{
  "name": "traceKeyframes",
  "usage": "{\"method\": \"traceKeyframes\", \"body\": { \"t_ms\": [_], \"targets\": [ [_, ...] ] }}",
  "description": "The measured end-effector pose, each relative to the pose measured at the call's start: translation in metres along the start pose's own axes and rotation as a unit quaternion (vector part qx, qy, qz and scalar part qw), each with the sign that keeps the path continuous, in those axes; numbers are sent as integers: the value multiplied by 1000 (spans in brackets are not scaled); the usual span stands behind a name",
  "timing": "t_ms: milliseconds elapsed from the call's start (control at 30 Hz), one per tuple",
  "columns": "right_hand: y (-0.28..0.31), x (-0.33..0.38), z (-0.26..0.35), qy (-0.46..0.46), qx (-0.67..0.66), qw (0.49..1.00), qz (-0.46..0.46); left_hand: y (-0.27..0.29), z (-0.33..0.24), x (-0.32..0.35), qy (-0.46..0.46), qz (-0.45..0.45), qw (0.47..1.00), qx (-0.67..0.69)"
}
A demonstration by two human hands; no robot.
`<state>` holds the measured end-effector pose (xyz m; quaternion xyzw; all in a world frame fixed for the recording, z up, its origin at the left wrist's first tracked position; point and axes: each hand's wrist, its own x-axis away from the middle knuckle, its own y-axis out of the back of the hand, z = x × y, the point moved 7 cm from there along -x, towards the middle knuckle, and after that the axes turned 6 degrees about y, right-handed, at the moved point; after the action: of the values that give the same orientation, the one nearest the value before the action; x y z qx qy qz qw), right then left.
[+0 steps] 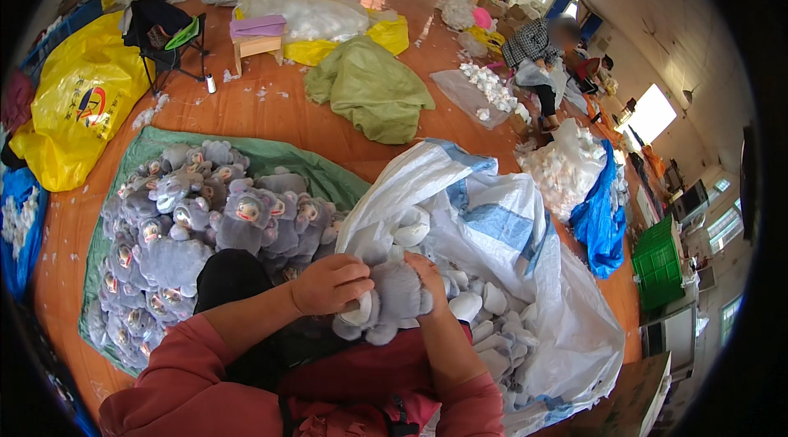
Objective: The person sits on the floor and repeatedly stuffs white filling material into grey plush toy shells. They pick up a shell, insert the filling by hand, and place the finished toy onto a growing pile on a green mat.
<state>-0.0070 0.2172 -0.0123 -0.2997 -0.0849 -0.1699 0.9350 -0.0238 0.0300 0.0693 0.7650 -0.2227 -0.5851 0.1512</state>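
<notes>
I hold a grey plush toy (392,299) with white paws in front of me, over my lap. My left hand (330,283) grips it from the left and top. My right hand (430,274) presses on its right side, fingers curled round it. Just beyond my hands a large white and blue woven sack (501,224) lies open, with several more grey and white plush pieces (484,314) inside. To my left a heap of finished grey plush dolls (205,215) lies on a green sheet (271,160).
On the orange floor lie a yellow bag (78,100), an olive cloth (369,84), a small wooden stool (256,45) and a black folding chair (168,35). A person (538,55) works at the back right beside piles of white stuffing (562,166). A green crate (657,260) stands at the right.
</notes>
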Motion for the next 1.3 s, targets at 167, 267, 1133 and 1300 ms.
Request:
{"method": "traceKeyframes", "body": {
  "t_ms": [167,267,1133,1300],
  "targets": [
    [11,-7,8,14,-77,997,6,-4,-2,2,29,-9,998,46],
    [22,-10,5,-12,-100,995,-26,-7,-3,0,36,6,995,95],
    [26,-10,10,32,-18,996,-80,26,60,6,345,-154,920,109],
    [21,-14,-3,-30,47,998,-5,14,89,45,507,-229,820,137]
  ]
}}
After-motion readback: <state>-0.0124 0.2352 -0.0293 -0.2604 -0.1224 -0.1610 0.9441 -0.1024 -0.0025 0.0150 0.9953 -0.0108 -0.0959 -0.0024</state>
